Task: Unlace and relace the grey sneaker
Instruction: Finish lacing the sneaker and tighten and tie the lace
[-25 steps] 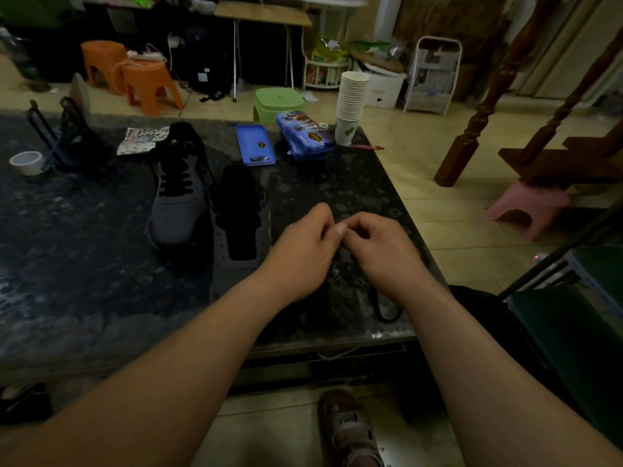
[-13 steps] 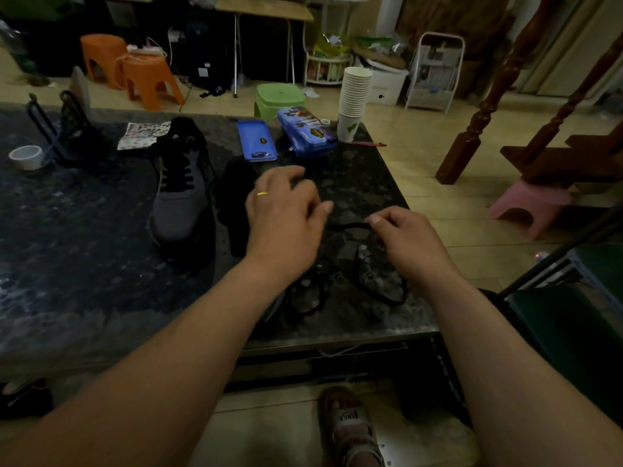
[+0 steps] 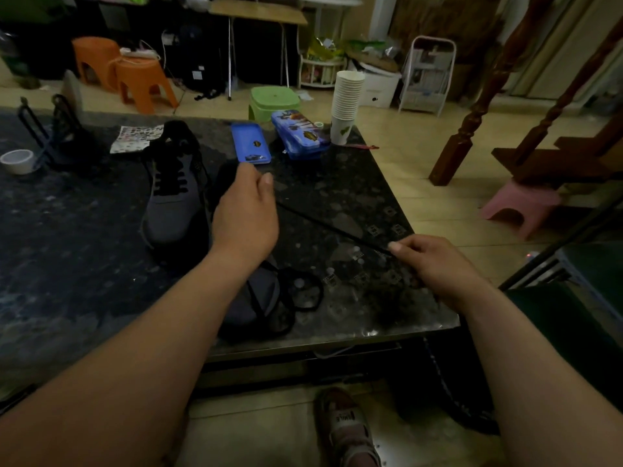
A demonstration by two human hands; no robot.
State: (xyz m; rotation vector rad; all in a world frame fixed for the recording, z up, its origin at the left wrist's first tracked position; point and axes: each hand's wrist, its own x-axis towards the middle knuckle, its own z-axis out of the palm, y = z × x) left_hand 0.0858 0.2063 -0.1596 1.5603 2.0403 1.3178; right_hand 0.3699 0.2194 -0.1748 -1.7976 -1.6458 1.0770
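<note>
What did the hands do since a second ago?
The hands pulled apart: the left hand went forward toward the blue case, and the right hand slid right. The black lace that both hold is now stretched straight between them. The laced grey sneaker and cup stack stayed put.

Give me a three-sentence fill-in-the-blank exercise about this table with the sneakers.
1. The left hand and right hand hold a ____ lace taut between them.
2. The stack of paper cups stands beside a ____ pencil case.
3. The laced grey sneaker lies to the ____ of the left hand.
Missing words: black, blue, left.
</note>
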